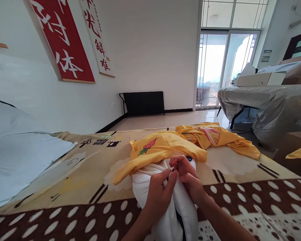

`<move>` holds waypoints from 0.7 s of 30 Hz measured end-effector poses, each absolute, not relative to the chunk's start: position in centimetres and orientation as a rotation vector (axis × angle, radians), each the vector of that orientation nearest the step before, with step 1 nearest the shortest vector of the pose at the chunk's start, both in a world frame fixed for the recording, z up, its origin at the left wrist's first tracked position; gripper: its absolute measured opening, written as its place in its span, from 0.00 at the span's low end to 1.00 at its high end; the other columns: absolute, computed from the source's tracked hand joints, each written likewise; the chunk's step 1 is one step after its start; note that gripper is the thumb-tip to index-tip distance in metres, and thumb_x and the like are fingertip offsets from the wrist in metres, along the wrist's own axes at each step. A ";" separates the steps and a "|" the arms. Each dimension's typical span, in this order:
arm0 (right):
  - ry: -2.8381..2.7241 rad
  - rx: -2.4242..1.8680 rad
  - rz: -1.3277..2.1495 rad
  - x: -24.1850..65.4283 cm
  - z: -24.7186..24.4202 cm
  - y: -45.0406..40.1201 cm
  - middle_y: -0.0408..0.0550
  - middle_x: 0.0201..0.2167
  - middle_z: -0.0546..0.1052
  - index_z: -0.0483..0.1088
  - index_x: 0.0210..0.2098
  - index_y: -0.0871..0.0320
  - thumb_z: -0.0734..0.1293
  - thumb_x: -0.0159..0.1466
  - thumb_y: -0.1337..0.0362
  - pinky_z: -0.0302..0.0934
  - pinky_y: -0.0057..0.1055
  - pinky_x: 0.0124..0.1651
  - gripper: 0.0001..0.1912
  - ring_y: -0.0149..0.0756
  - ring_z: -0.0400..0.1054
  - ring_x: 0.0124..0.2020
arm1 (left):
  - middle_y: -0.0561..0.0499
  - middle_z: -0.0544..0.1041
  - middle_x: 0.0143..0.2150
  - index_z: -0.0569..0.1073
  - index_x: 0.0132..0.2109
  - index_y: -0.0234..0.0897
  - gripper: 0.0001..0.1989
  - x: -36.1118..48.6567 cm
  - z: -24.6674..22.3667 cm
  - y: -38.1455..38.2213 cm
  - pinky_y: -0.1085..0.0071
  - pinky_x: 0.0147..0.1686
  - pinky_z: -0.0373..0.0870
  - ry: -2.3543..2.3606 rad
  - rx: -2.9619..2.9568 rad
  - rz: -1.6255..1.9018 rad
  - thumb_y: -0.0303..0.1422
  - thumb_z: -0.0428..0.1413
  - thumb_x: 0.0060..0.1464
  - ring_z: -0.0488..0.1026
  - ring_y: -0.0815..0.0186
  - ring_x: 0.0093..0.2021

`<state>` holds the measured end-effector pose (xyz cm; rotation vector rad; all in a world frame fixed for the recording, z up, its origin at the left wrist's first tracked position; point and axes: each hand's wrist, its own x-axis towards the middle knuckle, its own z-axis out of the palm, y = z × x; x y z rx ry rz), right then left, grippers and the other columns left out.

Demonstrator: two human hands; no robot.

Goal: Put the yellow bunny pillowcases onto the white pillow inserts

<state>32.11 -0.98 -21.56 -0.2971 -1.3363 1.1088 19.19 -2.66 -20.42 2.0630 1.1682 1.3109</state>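
A white stuffed item (pixel 140 187) lies on the patterned blanket (pixel 90 180), with a yellow garment (pixel 163 144) bearing a carrot print over its far end. My left hand (pixel 163 187) is closed at the middle of the white item, thumb and fingers pinched together near a small dark spot. Close beside it, my right hand (pixel 187 174) has its fingers curled in, fingertips meeting the left ones. What lies between the fingertips is too small and hidden to name. A dark slit runs down the white item below the hands.
More yellow clothing (pixel 215 135) lies crumpled on the blanket beyond. A white pillow (pixel 27 160) is at the left. At the right stand a plastic-covered table (pixel 266 97) with boxes (pixel 256 79) and a cardboard box (pixel 293 144). A black folded panel (pixel 144 103) leans against the wall.
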 end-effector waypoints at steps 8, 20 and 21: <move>-1.980 -0.408 0.683 35.4 -18.1 -2.6 0.50 0.47 0.72 0.70 0.45 0.56 0.58 0.51 0.67 0.48 0.42 0.57 0.22 0.44 0.62 0.50 | 0.56 0.54 0.18 0.50 0.21 0.38 0.18 19.0 -19.5 -5.3 0.73 0.21 0.55 0.982 2.220 1.695 0.30 0.47 0.57 0.54 0.72 0.20; -2.184 -0.181 1.037 32.5 -20.4 -2.3 0.47 0.62 0.62 0.60 0.61 0.55 0.54 0.64 0.52 0.34 0.35 0.66 0.28 0.37 0.48 0.65 | 0.57 0.54 0.16 0.49 0.22 0.38 0.19 20.5 -20.2 -6.8 0.71 0.21 0.57 0.822 2.435 1.963 0.17 0.51 0.47 0.54 0.70 0.23; -2.205 -0.155 1.084 32.6 -20.6 -1.9 0.47 0.61 0.62 0.60 0.61 0.55 0.55 0.64 0.51 0.35 0.35 0.66 0.28 0.37 0.48 0.65 | 0.57 0.54 0.16 0.49 0.21 0.38 0.19 20.6 -20.3 -6.9 0.71 0.22 0.59 0.811 2.419 1.965 0.17 0.50 0.46 0.54 0.70 0.23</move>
